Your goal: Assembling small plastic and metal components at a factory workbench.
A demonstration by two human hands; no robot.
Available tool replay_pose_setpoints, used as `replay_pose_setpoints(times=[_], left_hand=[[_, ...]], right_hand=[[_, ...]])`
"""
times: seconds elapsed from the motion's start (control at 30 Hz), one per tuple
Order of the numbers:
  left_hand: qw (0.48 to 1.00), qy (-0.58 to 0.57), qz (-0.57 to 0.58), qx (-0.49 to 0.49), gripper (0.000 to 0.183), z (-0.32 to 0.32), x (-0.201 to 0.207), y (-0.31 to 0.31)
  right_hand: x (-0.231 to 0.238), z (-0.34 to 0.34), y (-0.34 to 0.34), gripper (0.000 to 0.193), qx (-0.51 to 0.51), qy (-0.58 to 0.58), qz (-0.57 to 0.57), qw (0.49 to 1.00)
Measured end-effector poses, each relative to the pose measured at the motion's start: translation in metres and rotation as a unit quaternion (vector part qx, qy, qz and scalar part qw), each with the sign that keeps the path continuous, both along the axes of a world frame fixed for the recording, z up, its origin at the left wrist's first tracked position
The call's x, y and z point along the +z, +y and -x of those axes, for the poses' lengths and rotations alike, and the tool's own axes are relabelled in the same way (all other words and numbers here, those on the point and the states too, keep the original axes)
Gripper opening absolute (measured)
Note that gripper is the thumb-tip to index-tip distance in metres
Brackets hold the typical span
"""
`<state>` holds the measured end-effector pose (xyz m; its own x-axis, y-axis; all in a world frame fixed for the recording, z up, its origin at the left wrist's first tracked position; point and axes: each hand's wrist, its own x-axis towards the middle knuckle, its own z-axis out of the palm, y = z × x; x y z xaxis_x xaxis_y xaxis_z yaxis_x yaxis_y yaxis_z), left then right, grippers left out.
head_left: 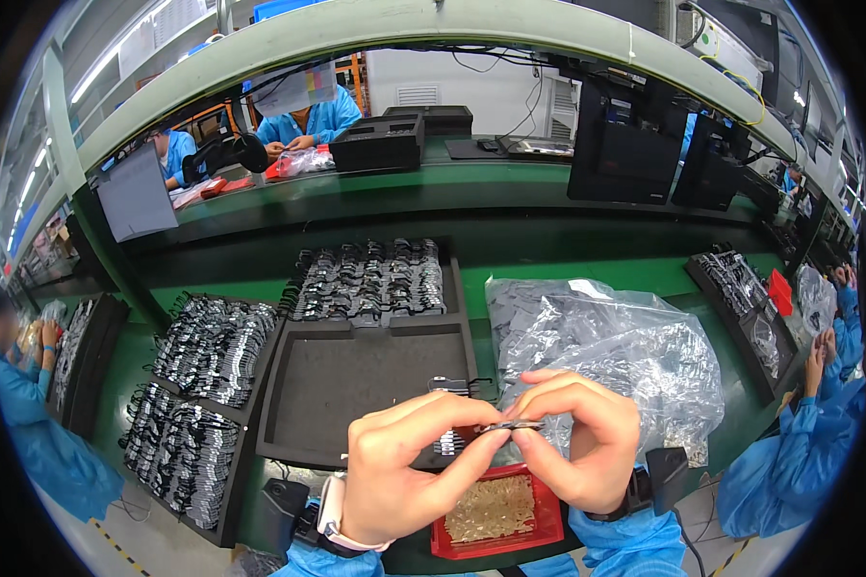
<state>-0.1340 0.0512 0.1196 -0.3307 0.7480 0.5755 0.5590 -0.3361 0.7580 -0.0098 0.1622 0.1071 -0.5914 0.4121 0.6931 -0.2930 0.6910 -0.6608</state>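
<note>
Centrally, a small dark part [514, 425] spans left hand [393, 476] and right hand [603, 466], its long axis running roughly side to side; each fingertip grip is clamped on one end, neither hand nearer, close to the red tray [548, 519].

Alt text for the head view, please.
A bare left hand and right hand pinch a small dark part above a red bin of yellowish pieces. Dark trays of parts sit left; a clear plastic bag lies beyond.
</note>
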Motion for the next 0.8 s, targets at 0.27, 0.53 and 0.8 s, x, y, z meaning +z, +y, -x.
replay_pose_setpoints(times=[0.27,0.53,0.8], left_hand=[[0.99,-0.083,-0.114,0.028,0.011,-0.011,-0.017,0.01],[0.999,-0.004,-0.014,0.034,0.008,-0.002,-0.009,0.005],[0.988,0.095,-0.114,0.049,0.007,-0.004,-0.016,0.014]], right_hand=[[-0.015,0.009,-0.003,0.014,0.141,0.097,0.249,0.953],[-0.012,0.009,-0.003,0.012,0.057,0.049,0.126,0.989],[-0.014,0.011,-0.004,0.008,0.099,0.074,0.2,0.972]])
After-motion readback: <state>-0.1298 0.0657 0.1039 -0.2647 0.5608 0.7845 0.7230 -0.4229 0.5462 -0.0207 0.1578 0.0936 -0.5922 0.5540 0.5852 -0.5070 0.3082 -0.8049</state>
